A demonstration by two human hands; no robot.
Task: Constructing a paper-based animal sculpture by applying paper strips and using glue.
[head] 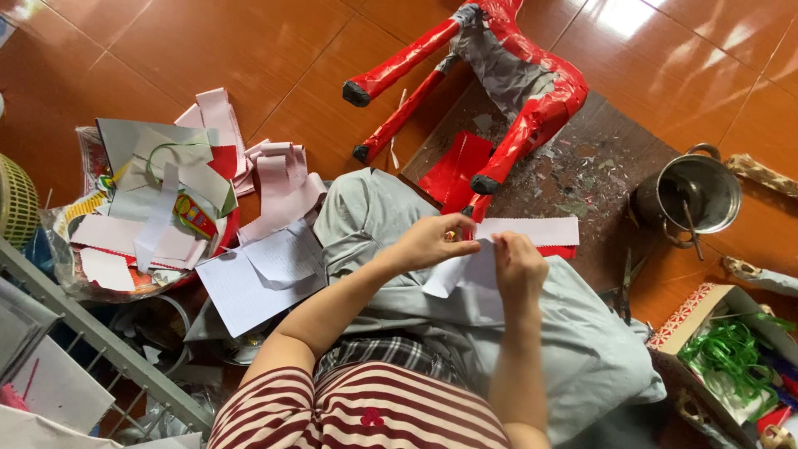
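Red horse figure [507,75] head beyond top edge

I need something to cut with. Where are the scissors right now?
In the head view, the scissors lie on the dark board to the right of the right hand, just below-left of the metal pot.

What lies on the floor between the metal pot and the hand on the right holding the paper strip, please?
In the head view, scissors lie on the dark board between the metal pot and the right hand, which pinches the paper strip.
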